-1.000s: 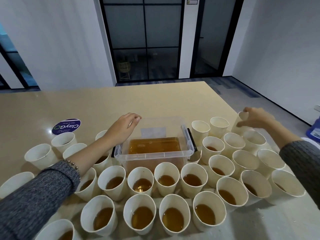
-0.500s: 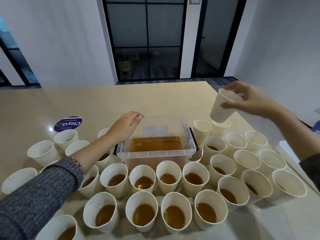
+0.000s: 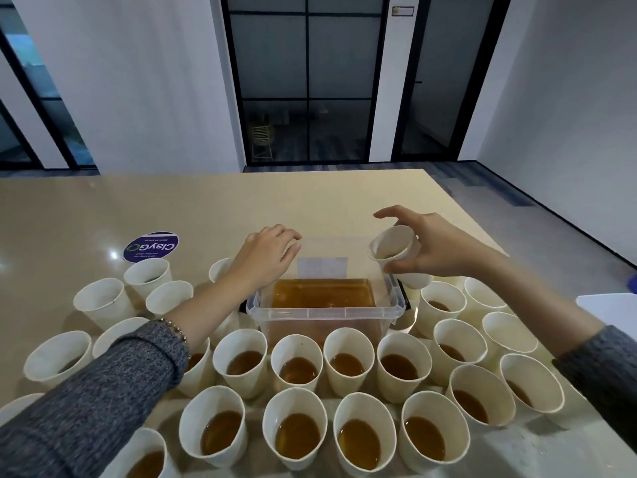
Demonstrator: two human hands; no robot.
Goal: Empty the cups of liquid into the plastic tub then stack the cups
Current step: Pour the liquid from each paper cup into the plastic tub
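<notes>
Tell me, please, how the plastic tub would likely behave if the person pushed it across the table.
The plastic tub is probably heavy, being well filled with amber liquid. A shove would likely slosh it. Its thin clear walls may flex.

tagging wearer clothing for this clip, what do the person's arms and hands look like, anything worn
Both arms wear grey marled knit sleeves, pushed up short of the wrists. The left hand has a thin beaded bracelet at its sleeve cuff. The right hand shows no rings, watch or gloves; both hands are bare.
</notes>
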